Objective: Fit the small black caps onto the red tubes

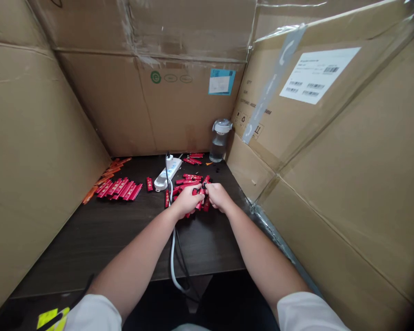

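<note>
Holding a red stick (198,206) in the left hand (189,201), clamped between thumb and fingers just above the pile (189,182) on the table (117,234). Pinching with the right hand (218,196) at the stick's upper end, fingers closed, probably on a small black piece (204,185), though too covered to be sure. Liable to slip from so small a pinch and get lost among the pile. Possible also to snag the white cable (173,257) with the left wrist, so close by, and drag the power strip (163,181) into the sticks. Readable on the right box (276,142): "QTY" and "MM". On the back box (113,105), a green "e" mark. Too small to read on the white label (317,76), barcodes aside.
</note>
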A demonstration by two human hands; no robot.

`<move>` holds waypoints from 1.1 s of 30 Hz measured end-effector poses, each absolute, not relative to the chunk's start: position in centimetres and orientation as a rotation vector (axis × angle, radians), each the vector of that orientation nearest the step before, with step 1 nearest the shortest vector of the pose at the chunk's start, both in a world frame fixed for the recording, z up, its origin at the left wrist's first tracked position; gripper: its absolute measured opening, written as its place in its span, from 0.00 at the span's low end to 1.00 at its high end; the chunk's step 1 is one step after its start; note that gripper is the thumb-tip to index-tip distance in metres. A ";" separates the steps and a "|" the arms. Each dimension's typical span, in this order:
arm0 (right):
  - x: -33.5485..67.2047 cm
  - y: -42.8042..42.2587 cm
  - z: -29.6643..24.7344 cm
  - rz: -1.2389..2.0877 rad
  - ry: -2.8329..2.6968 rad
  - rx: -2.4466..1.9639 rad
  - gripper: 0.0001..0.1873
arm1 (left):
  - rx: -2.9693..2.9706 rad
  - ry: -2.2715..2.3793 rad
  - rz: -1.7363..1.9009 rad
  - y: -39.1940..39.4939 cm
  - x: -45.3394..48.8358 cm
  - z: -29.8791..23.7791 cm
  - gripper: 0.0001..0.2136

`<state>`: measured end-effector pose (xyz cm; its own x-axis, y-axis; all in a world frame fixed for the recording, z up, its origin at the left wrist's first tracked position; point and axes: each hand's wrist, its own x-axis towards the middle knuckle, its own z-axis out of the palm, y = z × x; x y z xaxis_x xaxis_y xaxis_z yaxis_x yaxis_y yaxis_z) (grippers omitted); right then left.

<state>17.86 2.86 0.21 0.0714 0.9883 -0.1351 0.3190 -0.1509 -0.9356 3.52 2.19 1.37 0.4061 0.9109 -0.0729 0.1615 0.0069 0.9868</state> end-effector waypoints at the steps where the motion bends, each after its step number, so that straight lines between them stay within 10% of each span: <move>1: 18.0 2.9 0.2 1.068 -1.342 -1.614 0.19 | 1.427 0.994 0.775 2.3 3.5 1.4 0.20; 7: 18.7 2.7 0.6 0.841 -1.384 -1.562 0.22 | 1.319 1.029 0.892 2.2 3.3 1.5 0.28; 22: 18.0 0.1 1.4 0.415 -1.786 -0.917 0.06 | 1.769 1.048 1.332 1.7 3.3 1.3 0.06; 33: 18.3 -0.1 1.7 0.776 -1.751 -1.003 0.10 | 2.117 0.748 1.456 2.1 2.7 1.1 0.10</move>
<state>18.34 -0.12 1.73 -0.2219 0.8832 0.4131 0.2870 0.4641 -0.8380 2.69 2.06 1.07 0.2912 0.6628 0.6898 0.1746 -0.7458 0.6429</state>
